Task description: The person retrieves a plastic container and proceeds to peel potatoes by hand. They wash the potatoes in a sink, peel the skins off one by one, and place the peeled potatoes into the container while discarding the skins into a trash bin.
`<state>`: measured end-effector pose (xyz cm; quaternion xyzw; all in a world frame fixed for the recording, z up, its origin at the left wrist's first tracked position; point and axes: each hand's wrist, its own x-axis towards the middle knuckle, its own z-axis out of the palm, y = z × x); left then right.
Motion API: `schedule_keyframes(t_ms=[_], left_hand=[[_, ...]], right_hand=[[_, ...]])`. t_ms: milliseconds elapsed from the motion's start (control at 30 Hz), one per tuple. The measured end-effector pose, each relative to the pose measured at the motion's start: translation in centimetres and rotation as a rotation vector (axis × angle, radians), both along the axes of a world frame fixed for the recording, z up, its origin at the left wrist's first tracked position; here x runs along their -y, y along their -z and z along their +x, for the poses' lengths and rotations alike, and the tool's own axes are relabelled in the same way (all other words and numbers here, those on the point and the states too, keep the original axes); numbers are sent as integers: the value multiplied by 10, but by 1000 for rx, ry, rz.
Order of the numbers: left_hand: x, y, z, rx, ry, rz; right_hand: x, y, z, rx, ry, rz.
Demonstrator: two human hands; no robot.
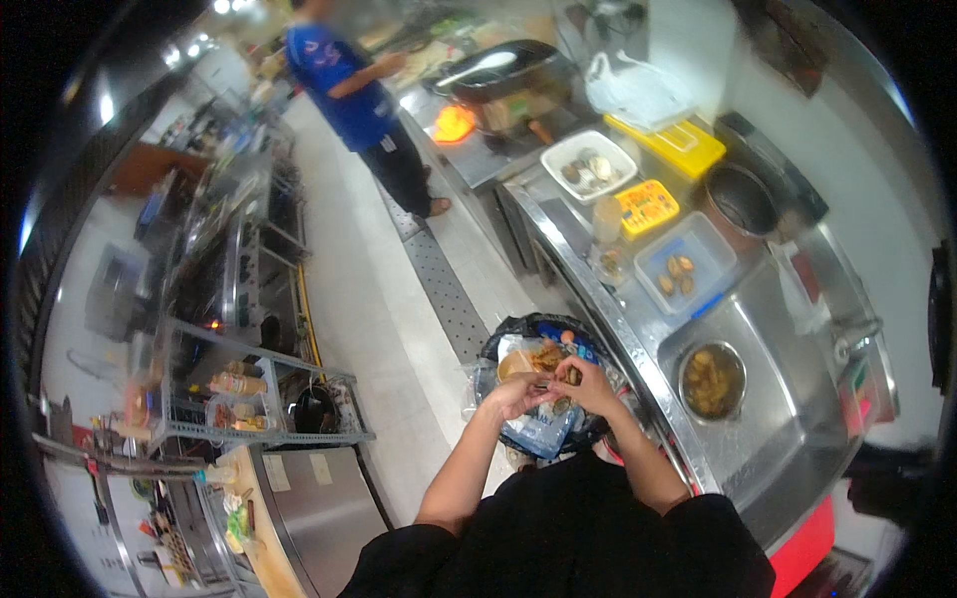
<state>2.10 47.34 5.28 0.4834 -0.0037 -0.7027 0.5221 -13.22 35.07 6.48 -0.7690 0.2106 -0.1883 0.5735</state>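
My left hand [520, 396] and my right hand [592, 389] meet above a waste bin lined with a black bag [534, 323]. Their fingers are closed together at the tips. A small brownish piece shows at the right fingers; its kind is too small to make out. Whatever the left fingertips pinch is hidden. Under the hands, the bin holds crumpled plastic packaging [543, 431] and food scraps. In the sink [788, 334] to the right stands a round metal bowl [684, 383] with yellow-brown pieces in liquid. A clear plastic container [710, 251] beside the sink holds several brown oval pieces.
On the steel counter are a white tub [551, 159], a yellow patterned box [648, 206], a yellow lid [688, 148] and a dark pot [741, 197]. A person in blue [344, 90] stands at the far counter. Metal shelving [259, 436] lines the left.
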Motion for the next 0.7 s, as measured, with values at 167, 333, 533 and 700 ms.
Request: schedule_keyframes(t_ms=[167, 333, 533, 700], left_hand=[[-3, 9, -8, 214, 151, 33], [3, -5, -27, 630, 131, 211], [15, 14, -48, -183, -4, 58], [12, 52, -41, -54, -276, -67]], right_hand=[[9, 17, -12, -42, 24, 127], [18, 27, -30, -156, 239, 80], [-3, 24, -11, -61, 281, -28], [-17, 23, -4, -31, 150, -425]])
